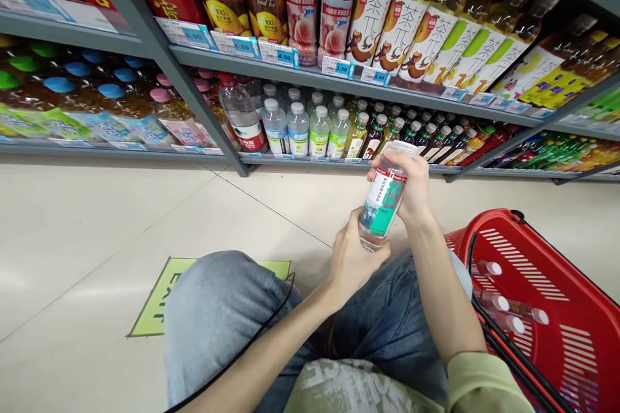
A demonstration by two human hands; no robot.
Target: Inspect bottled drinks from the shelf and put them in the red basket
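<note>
A clear soda water bottle (384,201) with a white, red and green label is held tilted between both hands, above my knees. My left hand (356,250) has its fingers around the lower end of the bottle. Around the upper end, near the cap, my right hand (409,175) is closed; its fingers partly hide the bottle's top. The label faces up toward me. Just beyond the bottle, on the bottom shelf, stand small dark bottles (374,135) with white caps.
A red shopping basket (527,232) with black handles stands on the floor at my right, several white-capped bottles (520,313) lying inside. Drink shelves (310,71) with price tags run across ahead. A yellow-green floor sign (150,300) lies partly under my left knee.
</note>
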